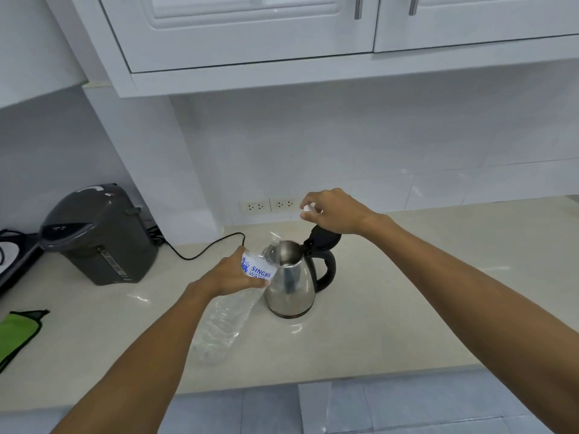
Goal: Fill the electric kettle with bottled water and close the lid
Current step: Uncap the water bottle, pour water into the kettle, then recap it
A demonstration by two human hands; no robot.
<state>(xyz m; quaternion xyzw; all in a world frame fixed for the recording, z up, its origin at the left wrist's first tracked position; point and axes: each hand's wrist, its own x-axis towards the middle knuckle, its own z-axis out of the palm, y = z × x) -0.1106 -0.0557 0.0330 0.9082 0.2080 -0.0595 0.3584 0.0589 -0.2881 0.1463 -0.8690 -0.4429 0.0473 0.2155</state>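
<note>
A stainless steel electric kettle (291, 286) with a black handle stands on the beige counter (407, 292). Its black lid (324, 238) is swung up and open. My left hand (233, 274) grips a clear plastic water bottle (225, 321) around its blue and white label. The bottle is tilted, with its neck over the kettle's open mouth. My right hand (332, 211) hovers above the raised lid and pinches a small white bottle cap (307, 208) between its fingers.
A grey hot water dispenser (97, 233) stands at the left, its black cord (206, 249) trailing across the counter behind the kettle. Wall sockets (269, 205) sit behind. A green cloth (17, 333) lies at the far left. White cupboards (282, 32) hang overhead.
</note>
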